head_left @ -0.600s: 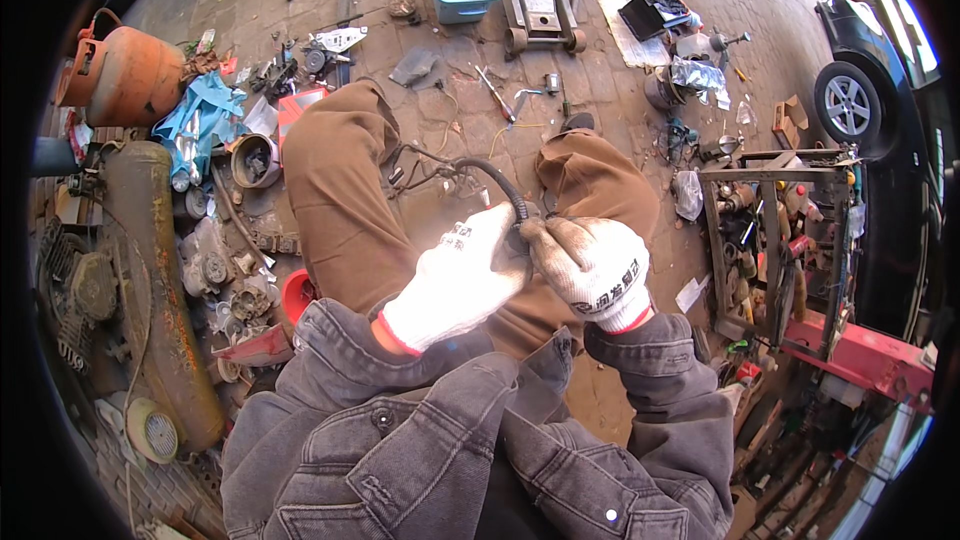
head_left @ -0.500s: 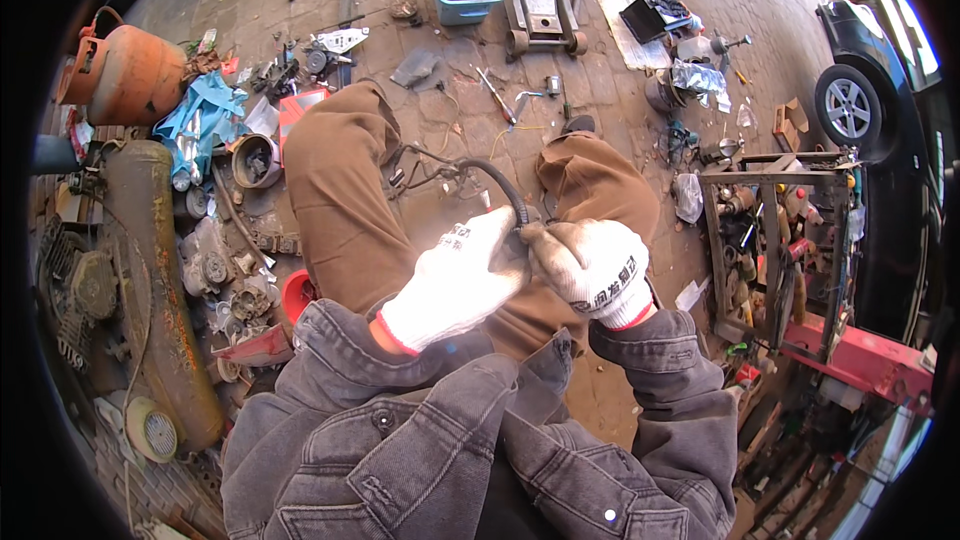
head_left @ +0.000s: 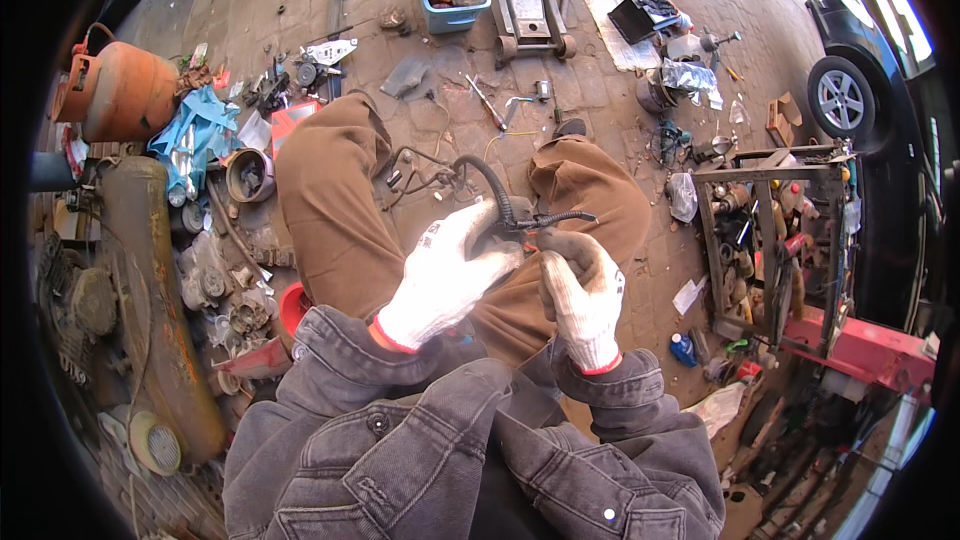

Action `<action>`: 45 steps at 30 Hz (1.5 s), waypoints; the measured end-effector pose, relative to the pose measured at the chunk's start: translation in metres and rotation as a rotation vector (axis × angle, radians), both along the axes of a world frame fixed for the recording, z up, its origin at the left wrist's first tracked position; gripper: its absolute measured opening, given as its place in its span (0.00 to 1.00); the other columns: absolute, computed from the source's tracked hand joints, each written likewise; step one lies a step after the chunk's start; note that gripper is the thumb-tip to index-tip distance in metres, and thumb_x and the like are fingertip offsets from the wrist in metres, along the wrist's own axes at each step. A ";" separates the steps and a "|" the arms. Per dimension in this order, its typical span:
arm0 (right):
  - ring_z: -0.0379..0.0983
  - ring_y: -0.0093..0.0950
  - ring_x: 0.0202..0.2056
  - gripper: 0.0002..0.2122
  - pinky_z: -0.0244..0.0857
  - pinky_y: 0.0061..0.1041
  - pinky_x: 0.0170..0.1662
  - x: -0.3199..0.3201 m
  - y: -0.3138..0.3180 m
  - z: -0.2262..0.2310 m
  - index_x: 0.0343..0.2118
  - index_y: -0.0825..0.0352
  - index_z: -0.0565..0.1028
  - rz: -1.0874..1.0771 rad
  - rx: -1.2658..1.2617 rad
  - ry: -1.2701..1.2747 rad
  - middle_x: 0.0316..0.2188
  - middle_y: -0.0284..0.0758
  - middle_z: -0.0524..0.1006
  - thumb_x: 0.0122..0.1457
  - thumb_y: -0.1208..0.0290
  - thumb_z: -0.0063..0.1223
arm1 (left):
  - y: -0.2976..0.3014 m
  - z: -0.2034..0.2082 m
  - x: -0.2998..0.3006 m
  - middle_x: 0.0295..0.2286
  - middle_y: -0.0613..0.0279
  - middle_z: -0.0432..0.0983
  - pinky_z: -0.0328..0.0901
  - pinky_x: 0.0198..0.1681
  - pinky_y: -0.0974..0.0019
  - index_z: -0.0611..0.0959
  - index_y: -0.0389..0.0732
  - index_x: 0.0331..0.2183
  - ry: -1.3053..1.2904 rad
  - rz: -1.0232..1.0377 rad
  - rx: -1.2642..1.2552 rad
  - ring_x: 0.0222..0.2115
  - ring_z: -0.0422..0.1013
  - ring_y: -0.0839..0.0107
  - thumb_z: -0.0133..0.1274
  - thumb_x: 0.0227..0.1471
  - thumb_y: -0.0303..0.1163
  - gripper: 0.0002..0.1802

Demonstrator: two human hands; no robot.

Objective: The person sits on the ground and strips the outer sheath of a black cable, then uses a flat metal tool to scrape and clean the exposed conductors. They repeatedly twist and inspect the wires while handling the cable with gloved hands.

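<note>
Black and corrugated, the cable harness (head_left: pixel 496 184) is positioned between your knees. Your left hand (head_left: pixel 450 265) is closed around it where the short branch (head_left: pixel 565 217) leaves, probably to steady it and keep that branch accessible. Your right hand (head_left: pixel 583 292) sits just below, fingers curled; any grip cannot be confirmed. Since the earlier frame, it has withdrawn, exposing the branch.

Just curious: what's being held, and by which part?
The left grip holds the black corrugated wiring harness near where it branches; whether the right grip holds anything cannot be told.
</note>
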State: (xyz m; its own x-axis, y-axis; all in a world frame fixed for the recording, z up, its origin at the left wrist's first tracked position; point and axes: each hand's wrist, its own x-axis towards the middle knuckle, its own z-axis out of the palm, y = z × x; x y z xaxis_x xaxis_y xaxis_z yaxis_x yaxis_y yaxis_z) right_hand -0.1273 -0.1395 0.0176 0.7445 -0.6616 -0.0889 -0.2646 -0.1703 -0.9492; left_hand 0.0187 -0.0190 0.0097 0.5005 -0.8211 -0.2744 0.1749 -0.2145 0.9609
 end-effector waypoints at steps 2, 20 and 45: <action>0.58 0.12 0.15 0.10 0.50 0.14 0.17 0.000 0.001 0.000 0.45 0.72 0.75 0.026 0.016 0.032 0.18 0.25 0.69 0.63 0.73 0.55 | -0.004 -0.006 -0.008 0.38 0.62 0.80 0.68 0.42 0.73 0.79 0.33 0.50 0.007 0.083 -0.068 0.36 0.72 0.80 0.57 0.52 0.26 0.22; 0.56 0.14 0.12 0.05 0.48 0.16 0.14 0.021 0.012 0.011 0.33 0.68 0.72 -0.194 0.441 -0.037 0.15 0.26 0.68 0.63 0.74 0.55 | -0.004 -0.003 -0.020 0.32 0.60 0.77 0.68 0.29 0.63 0.82 0.44 0.48 -0.646 0.149 -0.036 0.24 0.72 0.65 0.60 0.47 0.26 0.22; 0.69 0.16 0.22 0.08 0.65 0.16 0.25 0.027 -0.001 0.003 0.44 0.66 0.76 -0.176 0.440 -0.103 0.24 0.28 0.75 0.67 0.68 0.52 | 0.005 -0.015 -0.015 0.40 0.54 0.80 0.68 0.48 0.66 0.77 0.31 0.51 -0.170 0.002 0.083 0.41 0.75 0.74 0.60 0.49 0.33 0.28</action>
